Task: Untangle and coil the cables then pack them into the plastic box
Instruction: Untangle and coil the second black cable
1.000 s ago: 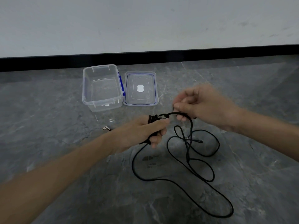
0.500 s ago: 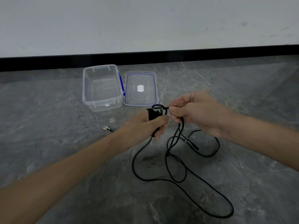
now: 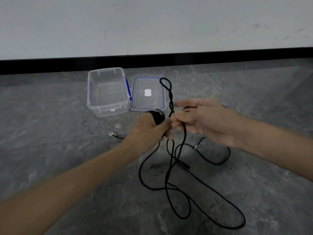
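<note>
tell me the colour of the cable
The cable is black, seen best in the head view.

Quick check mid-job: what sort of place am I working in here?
Probably an indoor room, down at floor level: grey marbled floor tiles, a plain white wall and a black skirting board.

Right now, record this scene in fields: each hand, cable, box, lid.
left hand: grips coiled turns of the black cable
right hand: fingers pinch a strand under a twisted loop
uncoiled length: loose loops on the floor
plastic box: open, empty
lid: flat, right of the box
</note>
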